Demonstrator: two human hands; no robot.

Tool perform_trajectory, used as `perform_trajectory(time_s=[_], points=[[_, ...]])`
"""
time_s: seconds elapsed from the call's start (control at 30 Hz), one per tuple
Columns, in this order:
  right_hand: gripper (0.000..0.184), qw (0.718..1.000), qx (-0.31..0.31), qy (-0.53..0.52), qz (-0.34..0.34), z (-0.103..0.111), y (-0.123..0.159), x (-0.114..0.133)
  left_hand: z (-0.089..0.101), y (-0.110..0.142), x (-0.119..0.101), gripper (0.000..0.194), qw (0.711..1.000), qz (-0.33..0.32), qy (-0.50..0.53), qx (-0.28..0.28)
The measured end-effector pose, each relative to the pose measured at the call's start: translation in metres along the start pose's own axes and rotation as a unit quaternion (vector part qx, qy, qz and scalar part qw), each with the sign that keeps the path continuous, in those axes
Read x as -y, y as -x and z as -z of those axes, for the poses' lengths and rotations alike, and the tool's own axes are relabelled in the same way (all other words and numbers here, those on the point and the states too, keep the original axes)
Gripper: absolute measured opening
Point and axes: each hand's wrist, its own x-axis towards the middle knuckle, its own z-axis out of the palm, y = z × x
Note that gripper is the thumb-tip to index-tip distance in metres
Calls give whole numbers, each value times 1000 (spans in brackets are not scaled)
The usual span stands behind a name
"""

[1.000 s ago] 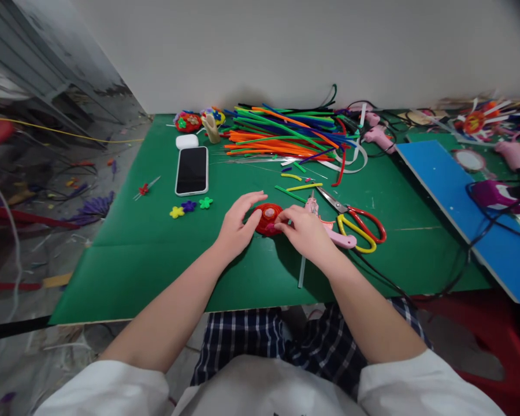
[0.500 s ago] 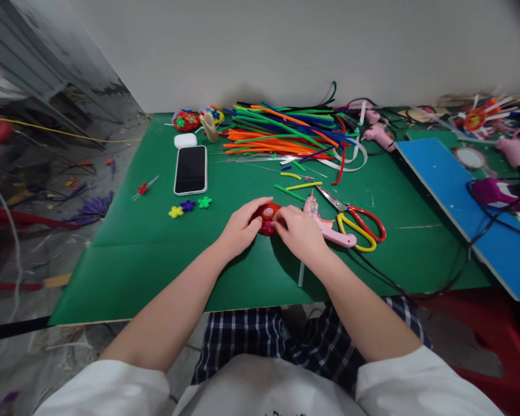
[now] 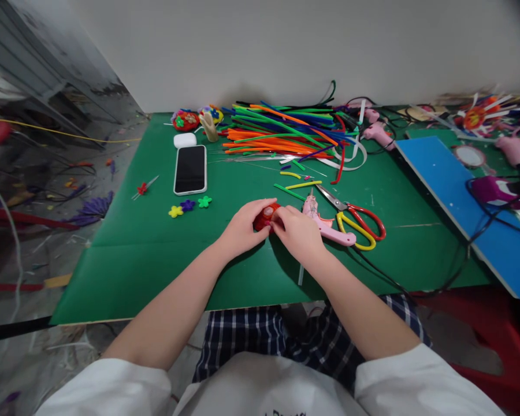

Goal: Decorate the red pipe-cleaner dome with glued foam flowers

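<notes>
A round red piece (image 3: 265, 215) lies on the green table (image 3: 156, 254) in front of me, mostly covered by my fingers. My left hand (image 3: 242, 230) is curled round its left side and grips it. My right hand (image 3: 298, 231) pinches its right edge with closed fingertips. A pink glue gun (image 3: 329, 226) lies just right of my right hand, and red and yellow scissors (image 3: 356, 221) lie beside that. A translucent glue stick (image 3: 301, 274) pokes out under my right wrist.
A pile of coloured pipe cleaners (image 3: 286, 133) fills the back of the table. A phone (image 3: 191, 169) and a white earbud case (image 3: 185, 140) lie at the back left, with small felt flowers (image 3: 189, 205) nearer. A blue board (image 3: 463, 202) and cables lie to the right.
My left hand's fingers, first spread over the red piece, have closed round it. My right hand has shifted slightly left onto the piece, which now shows less.
</notes>
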Motion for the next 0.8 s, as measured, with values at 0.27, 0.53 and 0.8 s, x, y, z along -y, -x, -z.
perform_trajectory(time_s=[0.27, 0.53, 0.8], points=[[8, 995, -50, -88, 1, 11, 2, -7, 0, -1, 0, 52, 1000, 16, -5, 2], [11, 970, -143, -186, -59, 36, 20, -51, 1, 0, -4, 51, 1000, 25, -17, 8], [12, 984, -123, -116, -55, 42, 24, -76, -1, 0, -2, 50, 999, 28, -31, 7]])
